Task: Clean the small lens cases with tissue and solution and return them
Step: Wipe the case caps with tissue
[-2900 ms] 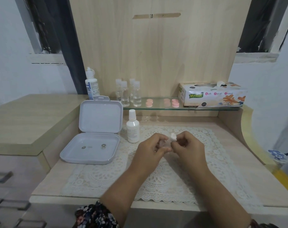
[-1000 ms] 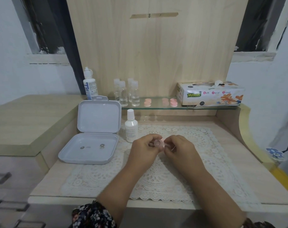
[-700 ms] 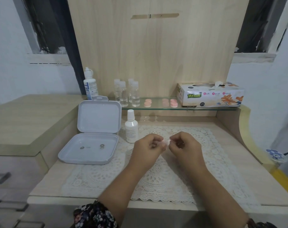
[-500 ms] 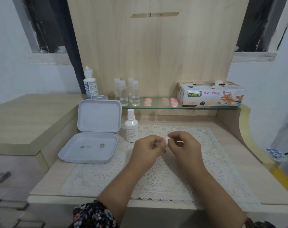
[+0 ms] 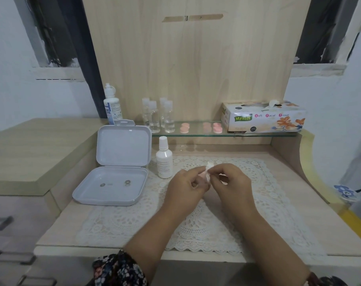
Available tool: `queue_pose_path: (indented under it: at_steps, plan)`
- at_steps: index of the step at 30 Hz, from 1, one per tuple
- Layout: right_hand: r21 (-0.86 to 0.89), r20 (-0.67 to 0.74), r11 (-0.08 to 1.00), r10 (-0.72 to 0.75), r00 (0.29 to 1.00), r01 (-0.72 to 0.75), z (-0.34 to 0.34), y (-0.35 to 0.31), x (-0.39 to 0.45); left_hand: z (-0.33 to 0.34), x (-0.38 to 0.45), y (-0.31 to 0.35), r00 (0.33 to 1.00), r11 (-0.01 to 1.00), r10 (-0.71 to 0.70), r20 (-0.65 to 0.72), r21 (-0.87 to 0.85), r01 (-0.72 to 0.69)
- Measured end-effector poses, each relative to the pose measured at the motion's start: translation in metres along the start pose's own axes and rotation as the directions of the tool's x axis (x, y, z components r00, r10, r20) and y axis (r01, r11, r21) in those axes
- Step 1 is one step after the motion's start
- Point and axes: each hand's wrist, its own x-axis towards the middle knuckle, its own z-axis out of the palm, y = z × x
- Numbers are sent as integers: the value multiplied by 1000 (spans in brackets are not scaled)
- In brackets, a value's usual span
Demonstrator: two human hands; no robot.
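Lens case: barely showing, a pinkish sliver (image 5: 202, 174) tucked in the left hand's fingers, over the lace mat (image 5: 258, 195) mid-bench.
Tissue: small white wad (image 5: 208, 171), right at the case.
Left hand (image 5: 186, 185): grip clamped on the case, fingers curled round it.
Right hand (image 5: 230, 182): grip pinching the tissue, touching the left.
Solution bottle (image 5: 164, 161): upright, just left of the hands.
Grey box (image 5: 113, 182): lid up, further left.
Glass shelf (image 5: 196, 134): pink cases (image 5: 184, 128), clear bottles (image 5: 158, 116), tissue box (image 5: 263, 116).

Lens case (image 5: 202, 176) hidden behind fingers (image 5: 198, 172).
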Motion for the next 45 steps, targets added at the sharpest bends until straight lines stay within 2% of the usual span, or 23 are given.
queue_pose_path:
  at_steps: [3,6,10,13,16,19,22,25,26,29,32,34,35,36,38,42,45]
  plan:
    - [175,-31,960,227,973,-219,0,0,2,1,1,-1,1000,991,-21,18,-131,23]
    - [333,38,877,355,934,-346,0,2,5,1,1,0,1000,989,2,-6,-145,-3]
    - [376,152,833,376,914,-405,-2,1,6,0,2,-1,998,982,-46,33,-182,51]
    - [507,115,748,435,893,-429,-3,4,8,0,4,3,996,964,-83,30,-252,88]
    - [552,96,694,497,862,-462,-3,11,9,-3,5,5,994,939,-103,21,-327,104]
    - [607,228,599,498,837,-522,3,15,7,-6,5,6,992,921,-118,51,-367,128]
    - [570,345,615,423,838,-545,7,11,6,-6,5,7,989,923,-136,58,-357,148]
    - [713,513,414,241,824,-565,9,3,4,-8,6,7,986,911,-156,64,-376,169]
    - [715,534,400,216,817,-573,9,0,3,-8,6,8,983,902,-171,63,-392,182]
    - [705,508,446,225,832,-551,6,-7,1,-10,7,7,974,879,-215,65,-421,222]
    - [592,407,611,337,849,-526,3,-9,1,-12,8,3,966,830,-241,90,-496,253]
    - [362,349,830,301,887,-424,2,-9,-1,-12,9,0,961,812,-260,98,-516,272]
    - [208,319,916,269,909,-344,3,-7,-1,-12,9,0,960,819,-260,105,-503,277]
    - [113,291,955,230,929,-273,3,-6,-2,-11,8,0,961,824,-253,115,-495,276]
    - [81,237,972,195,952,-219,2,-3,-1,-11,8,2,962,802,-234,140,-531,273]
    - [146,156,961,210,965,-233,1,2,0,-14,9,6,955,708,-251,158,-642,293]
    - [168,128,961,201,971,-221,0,1,0,-14,9,6,958,748,-265,112,-603,278]
